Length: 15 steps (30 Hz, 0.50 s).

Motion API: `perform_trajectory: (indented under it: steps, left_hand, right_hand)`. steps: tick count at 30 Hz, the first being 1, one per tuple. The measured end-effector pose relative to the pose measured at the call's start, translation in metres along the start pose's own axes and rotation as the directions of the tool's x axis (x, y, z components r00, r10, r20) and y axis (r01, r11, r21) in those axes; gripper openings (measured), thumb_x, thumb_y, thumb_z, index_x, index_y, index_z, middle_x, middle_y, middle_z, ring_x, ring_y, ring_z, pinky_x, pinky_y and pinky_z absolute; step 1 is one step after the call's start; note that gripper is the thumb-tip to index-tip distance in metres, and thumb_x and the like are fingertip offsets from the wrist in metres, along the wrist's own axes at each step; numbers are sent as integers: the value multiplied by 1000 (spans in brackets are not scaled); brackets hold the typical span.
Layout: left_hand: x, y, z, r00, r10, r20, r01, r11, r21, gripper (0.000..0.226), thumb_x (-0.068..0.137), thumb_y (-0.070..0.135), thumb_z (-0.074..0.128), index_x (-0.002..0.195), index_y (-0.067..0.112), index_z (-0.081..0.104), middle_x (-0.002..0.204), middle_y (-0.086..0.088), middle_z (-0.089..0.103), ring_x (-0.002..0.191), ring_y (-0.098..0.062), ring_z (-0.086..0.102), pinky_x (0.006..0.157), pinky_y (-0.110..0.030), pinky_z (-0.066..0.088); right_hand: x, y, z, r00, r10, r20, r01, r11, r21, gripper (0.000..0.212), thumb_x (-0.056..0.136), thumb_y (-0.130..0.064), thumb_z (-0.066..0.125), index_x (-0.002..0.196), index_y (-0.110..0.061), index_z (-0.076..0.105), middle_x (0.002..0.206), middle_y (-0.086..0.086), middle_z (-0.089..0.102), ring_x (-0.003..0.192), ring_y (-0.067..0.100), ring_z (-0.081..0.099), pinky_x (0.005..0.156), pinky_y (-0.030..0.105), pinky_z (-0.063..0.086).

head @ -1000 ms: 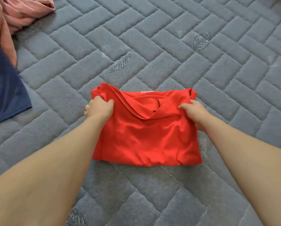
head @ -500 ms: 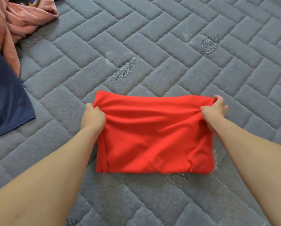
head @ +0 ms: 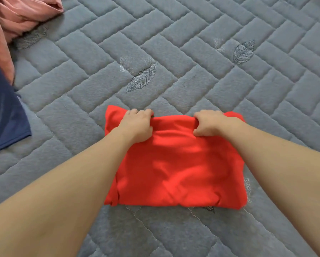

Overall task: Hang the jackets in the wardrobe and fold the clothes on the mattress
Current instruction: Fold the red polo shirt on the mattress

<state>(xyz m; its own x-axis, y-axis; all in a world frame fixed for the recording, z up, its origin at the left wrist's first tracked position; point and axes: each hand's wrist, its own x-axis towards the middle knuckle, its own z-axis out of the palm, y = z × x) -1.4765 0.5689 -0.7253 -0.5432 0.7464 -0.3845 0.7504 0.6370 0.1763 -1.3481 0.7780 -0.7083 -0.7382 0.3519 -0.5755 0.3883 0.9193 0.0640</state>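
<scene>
A red garment (head: 175, 167) lies folded into a rectangle on the grey quilted mattress (head: 174, 52). My left hand (head: 137, 125) grips its far edge left of the middle, fingers curled over the fold. My right hand (head: 209, 123) grips the same far edge right of the middle, thumb under and fingers curled over the cloth. Both forearms reach in from the bottom of the view across the garment's sides.
A dark blue garment (head: 3, 115) lies at the left edge of the mattress. A crumpled pink garment (head: 16, 17) sits at the top left corner. Embroidered leaf marks dot the mattress beyond the red garment.
Both hands folded the red garment over, hiding its collar, then shifted inward from the corners along its far edge. The garment now lies as a smooth rectangle.
</scene>
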Motion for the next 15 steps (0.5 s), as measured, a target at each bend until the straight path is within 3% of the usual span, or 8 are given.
perform_trajectory:
  steps: [2, 5, 9, 12, 15]
  left_hand:
    - [3, 0, -2, 1000, -4, 30, 1, 993, 121, 40, 91, 39, 51, 122, 13, 50, 131, -15, 57, 122, -36, 48, 100, -41, 37]
    - [4, 8, -6, 997, 19, 81, -37, 972, 233, 43, 92, 45, 48, 119, 13, 56, 130, -13, 60, 123, -33, 50, 98, -40, 39]
    - [-5, 27, -21, 991, 62, 121, -85, 977, 196, 26, 90, 36, 46, 106, 19, 57, 123, -12, 65, 114, -32, 60, 84, -36, 45]
    - [-11, 53, -45, 987, 107, 116, -126, 978, 168, 29, 91, 33, 43, 110, 19, 58, 126, -14, 63, 116, -32, 59, 86, -37, 45]
    - [-22, 84, -60, 989, 132, 64, -142, 968, 207, 30, 92, 34, 41, 111, 18, 59, 128, -13, 63, 118, -32, 58, 88, -38, 42]
  right_hand:
    - [-6, -4, 5, 999, -23, 31, 24, 998, -53, 45, 79, -40, 62, 117, -18, 54, 126, 11, 56, 121, 32, 52, 97, 40, 39]
    - [-16, -6, 8, 999, -38, 19, 38, 999, 10, 28, 80, -32, 60, 106, -21, 58, 121, 11, 60, 115, 31, 57, 91, 37, 46]
    - [-44, 4, 4, 999, -39, 4, 38, 994, 107, 16, 77, -27, 57, 92, -24, 57, 113, 8, 68, 107, 29, 62, 76, 30, 47]
    - [-78, 25, 2, 1000, 14, 7, -15, 977, 212, 10, 76, -27, 55, 84, -27, 50, 112, 7, 66, 104, 30, 61, 72, 30, 40]
    - [-112, 43, 8, 990, 132, -47, -113, 949, 295, 20, 80, -26, 54, 98, -20, 45, 119, 12, 62, 109, 33, 57, 76, 35, 37]
